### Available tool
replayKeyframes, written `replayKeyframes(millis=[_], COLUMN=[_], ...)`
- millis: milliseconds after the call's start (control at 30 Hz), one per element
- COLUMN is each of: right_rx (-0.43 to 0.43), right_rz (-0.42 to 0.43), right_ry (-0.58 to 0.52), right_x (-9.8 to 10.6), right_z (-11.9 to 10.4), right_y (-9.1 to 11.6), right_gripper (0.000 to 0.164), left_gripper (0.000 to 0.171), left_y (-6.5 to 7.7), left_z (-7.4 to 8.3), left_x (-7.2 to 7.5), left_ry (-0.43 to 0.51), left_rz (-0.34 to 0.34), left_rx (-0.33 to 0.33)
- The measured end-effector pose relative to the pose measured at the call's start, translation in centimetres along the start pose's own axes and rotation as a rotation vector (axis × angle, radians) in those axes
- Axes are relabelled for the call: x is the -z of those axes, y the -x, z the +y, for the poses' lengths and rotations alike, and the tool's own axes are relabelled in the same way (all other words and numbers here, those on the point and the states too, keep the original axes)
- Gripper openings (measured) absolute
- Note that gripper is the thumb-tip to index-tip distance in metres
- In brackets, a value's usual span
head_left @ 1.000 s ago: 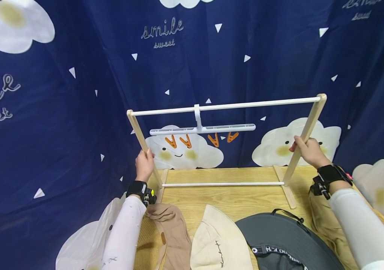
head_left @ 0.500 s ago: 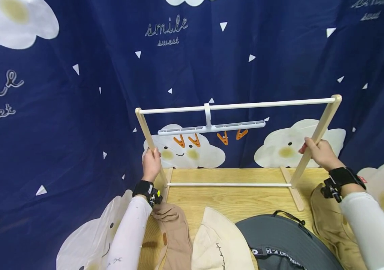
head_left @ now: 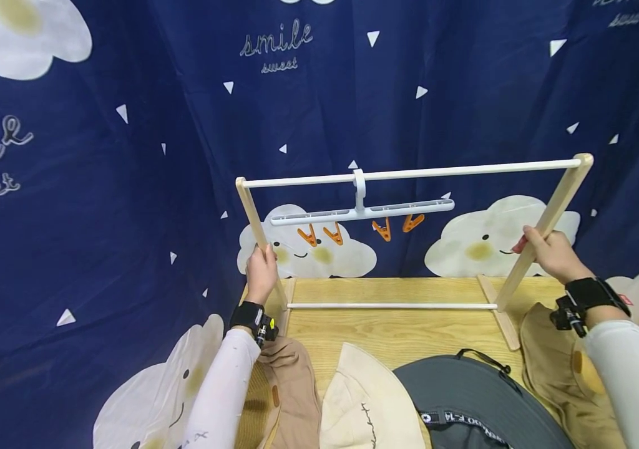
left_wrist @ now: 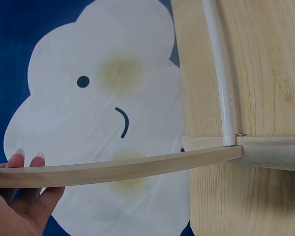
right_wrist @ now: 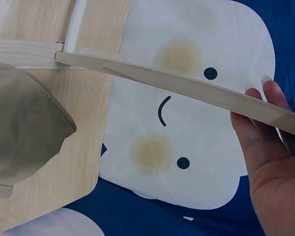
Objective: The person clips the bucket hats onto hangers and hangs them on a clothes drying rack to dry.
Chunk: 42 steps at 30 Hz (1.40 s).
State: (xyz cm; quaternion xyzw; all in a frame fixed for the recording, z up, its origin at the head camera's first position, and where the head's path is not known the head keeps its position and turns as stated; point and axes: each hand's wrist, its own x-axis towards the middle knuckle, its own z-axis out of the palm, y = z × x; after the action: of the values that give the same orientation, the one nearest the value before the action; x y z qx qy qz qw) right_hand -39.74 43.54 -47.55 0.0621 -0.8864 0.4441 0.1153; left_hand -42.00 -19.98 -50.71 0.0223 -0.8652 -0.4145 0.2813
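Note:
A tabletop drying rack [head_left: 437, 171] with pale wooden posts and white rods stands on the wooden table [head_left: 375, 327]. My left hand [head_left: 261, 271] grips its left post. In the left wrist view, fingers [left_wrist: 46, 206] curl around that post [left_wrist: 123, 169]. The right hand [head_left: 558, 254] holds the right post partway up, and the right wrist view has its fingers wrapped about the wood [right_wrist: 187, 91]. From the top rod hangs a white clip hanger [head_left: 360, 212], left of the middle, with several orange clips [head_left: 382, 229] dangling below it.
Along the near side lie a brown hat [head_left: 297, 386], a cream bucket hat [head_left: 372, 402], a dark grey wide-brimmed hat [head_left: 482, 386] with a black cord, and a khaki hat [head_left: 550, 368] under the right forearm. A navy curtain [head_left: 319, 118] with clouds rises behind.
Both hands have moved the rack to the right, and the hanger has travelled along with it. The hats have stayed nearly in place. Both grips are unchanged.

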Motion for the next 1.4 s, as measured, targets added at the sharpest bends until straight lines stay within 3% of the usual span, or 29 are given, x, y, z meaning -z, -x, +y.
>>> replayKeyframes(millis=[333,533,967,1100,1267,1400], right_rx=[-0.022,-0.063,-0.100,-0.128,-0.249,-0.338], right_rz=[-0.023,-0.023,-0.001,0.023,0.128,0.183], right_ry=[-0.049,-0.070,-0.135,-0.080,0.048,0.046], right_x=[1.0,1.9,2.6,2.0,0.5,-1.6], right_z=[1.0,1.6,2.5,2.1,0.1,-2.3], right_y=[0.3,1.0,0.9,0.7,1.3,1.8], right_gripper=[0.062,0.058,0.053,0.057,0.063,0.083], left_gripper=[0.030,0.029,0.032,0.030,0.029,0.050], left_y=[1.3,1.6,1.3,1.1,1.3,1.7], left_z=[0.8,1.5,1.9,1.8,1.4,0.8], left_x=[-0.5,-1.8,-3.5,-3.0,-1.3,0.6], left_ry=[0.010,-0.003,0.013,0.046,0.107,0.105], left_rz=[-0.021,-0.035,-0.067,-0.117,-0.226,-0.286], left_rx=[-0.018,-0.028,-0.046,-0.043,-0.001,0.057])
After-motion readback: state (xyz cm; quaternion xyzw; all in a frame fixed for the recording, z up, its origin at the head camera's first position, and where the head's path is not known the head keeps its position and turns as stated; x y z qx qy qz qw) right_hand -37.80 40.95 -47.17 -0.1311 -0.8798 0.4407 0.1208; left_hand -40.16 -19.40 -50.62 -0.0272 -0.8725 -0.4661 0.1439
